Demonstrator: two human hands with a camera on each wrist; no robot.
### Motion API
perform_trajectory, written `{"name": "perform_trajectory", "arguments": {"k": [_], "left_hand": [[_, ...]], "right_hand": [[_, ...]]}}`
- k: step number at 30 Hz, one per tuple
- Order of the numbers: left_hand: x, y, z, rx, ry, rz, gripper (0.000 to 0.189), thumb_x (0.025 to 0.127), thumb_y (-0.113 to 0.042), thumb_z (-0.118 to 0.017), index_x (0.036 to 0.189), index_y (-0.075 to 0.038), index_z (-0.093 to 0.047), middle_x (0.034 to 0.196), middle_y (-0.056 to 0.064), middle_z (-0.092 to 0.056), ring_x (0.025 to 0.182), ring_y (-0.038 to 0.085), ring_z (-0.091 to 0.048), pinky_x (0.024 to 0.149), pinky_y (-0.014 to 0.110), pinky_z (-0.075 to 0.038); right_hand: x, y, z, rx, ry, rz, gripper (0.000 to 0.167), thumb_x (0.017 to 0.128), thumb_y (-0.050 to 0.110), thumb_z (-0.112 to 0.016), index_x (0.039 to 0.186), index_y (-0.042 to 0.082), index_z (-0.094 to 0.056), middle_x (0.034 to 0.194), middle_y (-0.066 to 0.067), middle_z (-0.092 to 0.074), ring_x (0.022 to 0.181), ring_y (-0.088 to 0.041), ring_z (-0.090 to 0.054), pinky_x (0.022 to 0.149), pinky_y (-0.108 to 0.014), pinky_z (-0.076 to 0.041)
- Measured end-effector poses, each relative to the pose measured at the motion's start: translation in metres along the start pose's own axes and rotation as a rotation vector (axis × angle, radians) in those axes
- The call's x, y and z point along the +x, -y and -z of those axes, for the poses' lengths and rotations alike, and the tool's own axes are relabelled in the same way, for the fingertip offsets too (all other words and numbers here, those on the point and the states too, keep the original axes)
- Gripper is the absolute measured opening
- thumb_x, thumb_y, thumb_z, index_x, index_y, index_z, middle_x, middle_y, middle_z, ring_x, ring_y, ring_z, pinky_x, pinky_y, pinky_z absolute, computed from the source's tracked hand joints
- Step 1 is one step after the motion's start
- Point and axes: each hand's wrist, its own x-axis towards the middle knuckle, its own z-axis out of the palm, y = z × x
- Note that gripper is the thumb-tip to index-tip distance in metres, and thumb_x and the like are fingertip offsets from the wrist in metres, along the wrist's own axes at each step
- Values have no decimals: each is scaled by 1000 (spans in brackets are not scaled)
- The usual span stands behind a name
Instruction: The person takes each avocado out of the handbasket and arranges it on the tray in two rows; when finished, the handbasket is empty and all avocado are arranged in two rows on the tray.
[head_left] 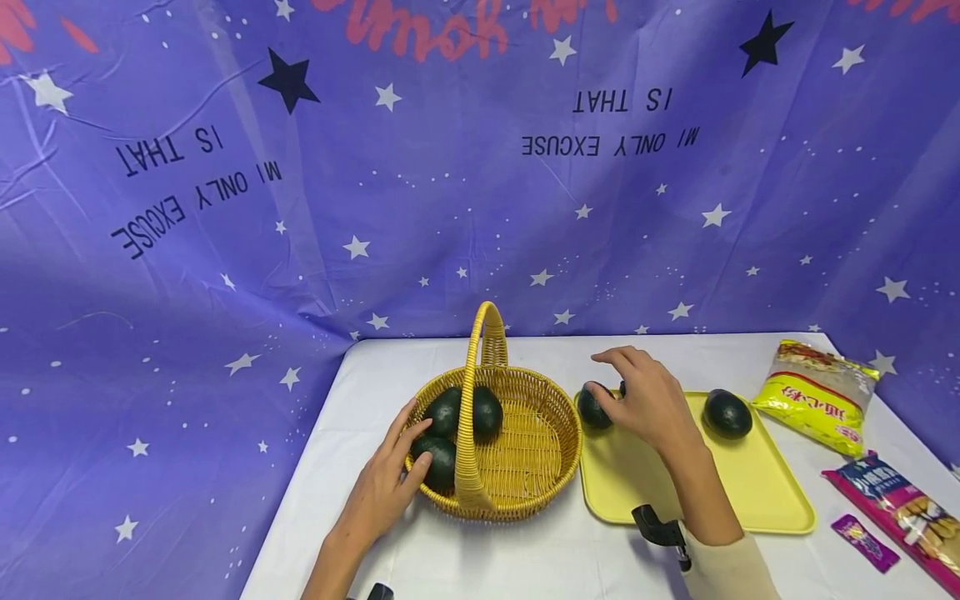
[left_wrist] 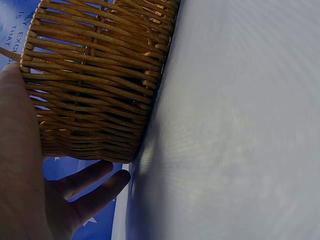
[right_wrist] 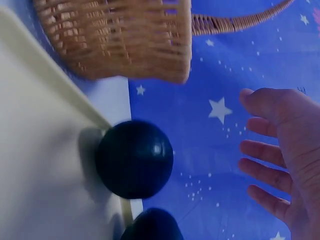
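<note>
The wicker basket (head_left: 525,492), with an arched handle, holds three dark green avocados (head_left: 437,463) in its left part. My left hand (head_left: 382,487) rests at its left rim, thumb and a finger reaching over the edge by the fruit; in the left wrist view, two fingers stretch past the woven wall. My right hand (head_left: 651,400) hovers over the yellow tray (head_left: 630,483), thumb and fingers apart. Just beyond its thumb sits an avocado (head_left: 595,408) at the tray's left corner. Another avocado (right_wrist: 153,227) is mostly hidden behind the hand in the head view.
A further avocado (head_left: 727,414) lies on the tray's right side. To the right are a yellow food bag (head_left: 817,396), a pink-and-blue snack packet (head_left: 903,512) and a small purple sachet (head_left: 864,542). A purple star-patterned cloth (head_left: 465,208) hangs behind the white table (head_left: 555,558).
</note>
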Motion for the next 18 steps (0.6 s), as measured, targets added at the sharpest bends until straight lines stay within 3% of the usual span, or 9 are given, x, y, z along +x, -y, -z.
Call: {"name": "perform_trajectory", "arguments": {"k": [7,18], "left_hand": [[0,0,0,12,-7,-3,51,110,-37,-59,160,-25,-54,179,-6,-22,84,2,-57,80,41,-52],[0,1,-1,11,-4,-2,51,111,-37,-59,159,-25,-54,179,-6,-22,86,3,-58,81,41,-52]], "right_hand": [[5,19,-7,28,0,94,43,87,34,-89,122,11,-77,122,-7,-75,109,-34,-71,87,-55,-56],[7,43,-15,63,66,116,43,91,37,-85,127,14,-76,126,-3,-74,112,-30,-71,91,-53,-57]]}}
